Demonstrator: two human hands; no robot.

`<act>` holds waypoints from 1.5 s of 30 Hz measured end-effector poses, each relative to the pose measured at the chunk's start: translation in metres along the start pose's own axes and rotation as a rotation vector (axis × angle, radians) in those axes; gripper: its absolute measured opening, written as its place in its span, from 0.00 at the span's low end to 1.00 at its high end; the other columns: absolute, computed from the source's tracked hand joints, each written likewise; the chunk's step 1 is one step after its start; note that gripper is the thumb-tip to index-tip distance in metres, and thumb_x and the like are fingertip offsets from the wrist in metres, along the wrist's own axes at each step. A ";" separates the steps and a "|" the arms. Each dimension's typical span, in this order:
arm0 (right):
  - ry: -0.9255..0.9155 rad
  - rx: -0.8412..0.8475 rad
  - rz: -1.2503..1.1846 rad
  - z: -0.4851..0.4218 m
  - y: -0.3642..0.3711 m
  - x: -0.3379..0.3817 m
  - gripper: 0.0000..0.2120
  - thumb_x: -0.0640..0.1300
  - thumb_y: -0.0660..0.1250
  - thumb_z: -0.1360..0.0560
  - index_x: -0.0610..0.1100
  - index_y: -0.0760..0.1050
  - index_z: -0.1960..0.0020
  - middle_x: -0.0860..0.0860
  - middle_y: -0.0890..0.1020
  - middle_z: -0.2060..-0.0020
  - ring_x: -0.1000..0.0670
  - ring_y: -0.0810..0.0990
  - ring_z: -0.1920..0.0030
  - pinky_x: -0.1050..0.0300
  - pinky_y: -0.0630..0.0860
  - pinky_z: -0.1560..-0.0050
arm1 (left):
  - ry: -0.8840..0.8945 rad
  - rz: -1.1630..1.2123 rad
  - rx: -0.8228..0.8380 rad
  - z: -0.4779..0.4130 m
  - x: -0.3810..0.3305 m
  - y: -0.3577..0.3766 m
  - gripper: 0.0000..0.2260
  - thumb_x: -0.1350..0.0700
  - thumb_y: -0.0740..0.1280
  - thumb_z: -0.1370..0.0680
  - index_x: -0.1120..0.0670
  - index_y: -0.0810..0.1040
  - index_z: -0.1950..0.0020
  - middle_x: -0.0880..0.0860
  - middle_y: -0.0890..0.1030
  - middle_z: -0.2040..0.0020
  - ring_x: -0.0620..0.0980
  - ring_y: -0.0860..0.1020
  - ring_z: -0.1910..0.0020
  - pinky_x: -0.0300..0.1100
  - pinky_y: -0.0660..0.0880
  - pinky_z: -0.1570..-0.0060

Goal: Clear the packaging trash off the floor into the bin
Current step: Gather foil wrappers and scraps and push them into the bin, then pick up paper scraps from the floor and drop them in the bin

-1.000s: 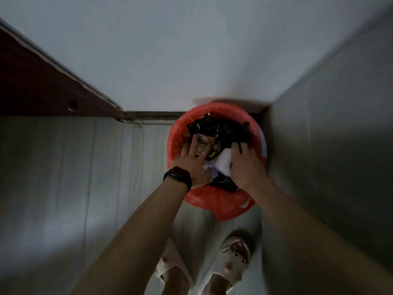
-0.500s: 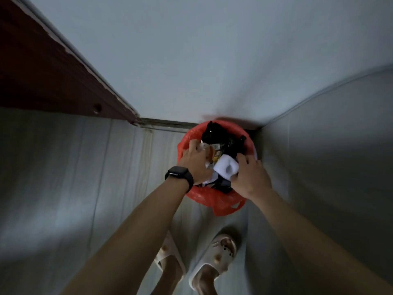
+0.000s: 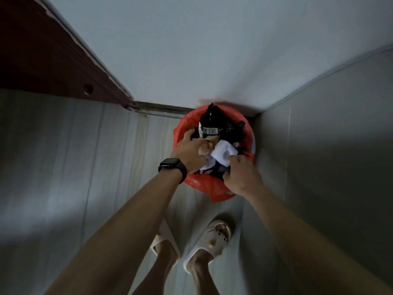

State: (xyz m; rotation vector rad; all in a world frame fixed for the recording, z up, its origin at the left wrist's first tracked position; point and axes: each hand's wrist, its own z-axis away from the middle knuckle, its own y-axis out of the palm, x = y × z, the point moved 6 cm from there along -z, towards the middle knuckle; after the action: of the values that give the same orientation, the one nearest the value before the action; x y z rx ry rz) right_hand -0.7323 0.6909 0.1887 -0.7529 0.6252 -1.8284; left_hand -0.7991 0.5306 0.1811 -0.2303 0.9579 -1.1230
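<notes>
Stuffing: by my reading, both hands are packing trash (image 3: pixel 228 130) into the bin (image 3: pixel 253 145), so the task looks close to done.
Head view, trash: it sits in the bin, heaped above the rim in the corner where the wall (image 3: pixel 191 50) meets a grey panel (image 3: pixel 329 156).
Head view, left hand (image 3: pixel 189 151): its fingers are curled and clamped on crumpled wrappers at the left of the heap. A watch (image 3: pixel 172 167) is on that wrist.
Head view, right hand (image 3: pixel 242 174): it is at the near right rim with the thumb against the white wad (image 3: pixel 223 151). The fingers are bent down out of sight, so I cannot tell whether they grip or only press.
Key relation: the heap lies between the hands and just beyond them. The black wrapper (image 3: pixel 210 122) stands tallest, with its long axis running up and away toward the wall. The left hand is nearer to it, so a downward push there would likely fall to that hand.
Materials: the wrapper is glossy, creased film with a barcode label. The wad looks soft and papery. The liner (image 3: pixel 204 185) is thin red plastic, slack and bulging over the near rim.
Shapes: the bin is round and the heap is ragged and springy-looking, so it may rebound when released.
Floor (image 3: pixel 63 177): it is pale planks, with slippers (image 3: pixel 214 237) close behind the bin.
</notes>
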 end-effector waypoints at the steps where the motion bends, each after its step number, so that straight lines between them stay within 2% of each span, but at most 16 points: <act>1: -0.006 0.007 0.004 0.005 -0.002 0.002 0.29 0.45 0.63 0.24 0.43 0.61 0.24 0.42 0.71 0.35 0.41 0.69 0.33 0.49 0.72 0.39 | -0.010 0.006 -0.018 0.003 0.003 -0.003 0.20 0.57 0.65 0.28 0.51 0.76 0.35 0.52 0.56 0.22 0.55 0.62 0.26 0.49 0.67 0.32; 4: -0.018 0.017 0.017 0.024 -0.023 0.013 0.27 0.45 0.62 0.25 0.44 0.64 0.26 0.42 0.72 0.36 0.41 0.70 0.35 0.49 0.73 0.41 | -0.038 0.012 -0.056 0.025 0.001 -0.029 0.14 0.59 0.64 0.28 0.49 0.80 0.44 0.49 0.60 0.23 0.51 0.65 0.27 0.47 0.70 0.35; 6: -0.052 -0.009 0.016 0.041 -0.047 0.028 0.24 0.45 0.62 0.25 0.43 0.68 0.29 0.43 0.73 0.37 0.41 0.71 0.36 0.48 0.74 0.41 | -0.044 0.020 -0.076 0.046 -0.007 -0.052 0.12 0.59 0.63 0.26 0.49 0.79 0.46 0.47 0.66 0.27 0.51 0.70 0.32 0.46 0.72 0.39; 9: -0.113 -0.030 0.005 0.078 -0.091 0.063 0.21 0.46 0.63 0.24 0.45 0.71 0.32 0.44 0.74 0.37 0.41 0.72 0.37 0.48 0.73 0.41 | -0.070 0.009 -0.078 0.091 -0.021 -0.094 0.12 0.55 0.61 0.23 0.46 0.76 0.41 0.48 0.74 0.35 0.51 0.75 0.40 0.47 0.75 0.45; 12: -0.236 -0.095 -0.009 0.129 -0.144 0.112 0.20 0.46 0.64 0.25 0.49 0.73 0.33 0.47 0.75 0.36 0.42 0.72 0.37 0.48 0.72 0.39 | -0.150 -0.011 -0.078 0.155 -0.036 -0.142 0.16 0.53 0.59 0.23 0.44 0.71 0.35 0.49 0.78 0.38 0.53 0.77 0.41 0.49 0.75 0.44; 15: -0.427 -0.176 0.003 0.184 -0.196 0.171 0.14 0.46 0.64 0.26 0.49 0.78 0.41 0.50 0.80 0.43 0.42 0.75 0.42 0.46 0.74 0.42 | -0.227 -0.006 -0.166 0.233 -0.043 -0.200 0.19 0.52 0.59 0.24 0.42 0.69 0.33 0.48 0.78 0.37 0.52 0.77 0.40 0.49 0.75 0.43; 17: -0.511 -0.208 0.054 0.217 -0.219 0.204 0.13 0.48 0.63 0.25 0.50 0.78 0.42 0.51 0.80 0.43 0.44 0.76 0.42 0.46 0.73 0.41 | -0.263 -0.014 -0.231 0.282 -0.045 -0.233 0.20 0.51 0.59 0.24 0.42 0.68 0.32 0.48 0.78 0.37 0.53 0.77 0.41 0.50 0.75 0.43; 19: -0.653 -0.247 0.085 0.264 -0.242 0.249 0.14 0.49 0.64 0.25 0.51 0.78 0.40 0.53 0.80 0.42 0.45 0.76 0.41 0.49 0.72 0.39 | -0.334 0.011 -0.345 0.355 -0.041 -0.270 0.19 0.50 0.58 0.23 0.42 0.68 0.32 0.48 0.77 0.36 0.54 0.77 0.41 0.51 0.75 0.42; 20: -0.686 -0.260 0.075 0.287 -0.251 0.265 0.14 0.50 0.64 0.25 0.51 0.79 0.41 0.52 0.80 0.43 0.46 0.77 0.42 0.50 0.73 0.40 | -0.353 0.033 -0.406 0.384 -0.040 -0.283 0.18 0.50 0.58 0.22 0.42 0.68 0.31 0.48 0.77 0.36 0.53 0.77 0.40 0.51 0.75 0.42; 21: -0.795 -0.274 0.071 0.323 -0.255 0.298 0.15 0.51 0.64 0.26 0.50 0.80 0.42 0.52 0.81 0.45 0.46 0.78 0.44 0.51 0.75 0.42 | -0.424 0.066 -0.495 0.440 -0.029 -0.297 0.18 0.49 0.58 0.21 0.42 0.69 0.31 0.48 0.77 0.35 0.53 0.77 0.40 0.50 0.75 0.41; 24: -0.992 -0.214 0.046 0.401 -0.252 0.361 0.20 0.55 0.59 0.28 0.49 0.82 0.45 0.51 0.82 0.48 0.45 0.79 0.48 0.51 0.77 0.45 | -0.553 0.116 -0.654 0.565 -0.010 -0.304 0.17 0.48 0.58 0.20 0.42 0.69 0.31 0.47 0.77 0.35 0.51 0.75 0.38 0.49 0.73 0.39; 27: -1.186 -0.146 0.089 0.478 -0.230 0.417 0.19 0.56 0.60 0.26 0.50 0.81 0.43 0.51 0.82 0.46 0.46 0.80 0.45 0.51 0.74 0.41 | -0.727 0.182 -0.782 0.687 0.015 -0.280 0.17 0.48 0.58 0.21 0.42 0.69 0.32 0.47 0.77 0.35 0.51 0.76 0.38 0.47 0.73 0.42; 31: -1.448 0.000 0.180 0.617 -0.168 0.486 0.13 0.50 0.69 0.25 0.51 0.81 0.42 0.52 0.82 0.45 0.47 0.78 0.44 0.55 0.71 0.39 | -1.044 0.323 -0.954 0.872 0.036 -0.197 0.17 0.47 0.60 0.22 0.42 0.71 0.34 0.47 0.78 0.37 0.52 0.77 0.39 0.47 0.75 0.43; 34: -1.659 0.135 0.274 0.724 -0.093 0.512 0.12 0.50 0.69 0.25 0.52 0.81 0.42 0.54 0.81 0.45 0.49 0.77 0.43 0.58 0.68 0.38 | -1.263 0.493 -1.074 0.990 0.038 -0.109 0.16 0.46 0.61 0.23 0.43 0.73 0.35 0.48 0.79 0.39 0.52 0.78 0.41 0.47 0.75 0.44; 40: -1.897 0.366 0.482 0.896 0.059 0.504 0.15 0.54 0.67 0.24 0.55 0.78 0.39 0.55 0.80 0.42 0.50 0.75 0.39 0.59 0.67 0.36 | -1.586 0.727 -1.230 1.156 0.018 0.054 0.14 0.48 0.62 0.22 0.43 0.75 0.37 0.45 0.79 0.39 0.47 0.76 0.38 0.43 0.72 0.44; 45: -2.030 0.582 0.684 1.041 0.210 0.458 0.16 0.54 0.67 0.24 0.55 0.77 0.37 0.56 0.79 0.41 0.51 0.74 0.38 0.60 0.66 0.36 | -1.818 0.921 -1.315 1.283 0.003 0.203 0.14 0.48 0.61 0.22 0.43 0.75 0.37 0.43 0.79 0.38 0.46 0.76 0.38 0.42 0.73 0.42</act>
State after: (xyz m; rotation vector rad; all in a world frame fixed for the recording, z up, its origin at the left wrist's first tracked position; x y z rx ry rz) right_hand 0.0335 0.1113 0.8332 -1.2582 -0.8689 -0.0051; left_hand 0.2926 0.2474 0.8262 -1.3701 -0.1467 0.8416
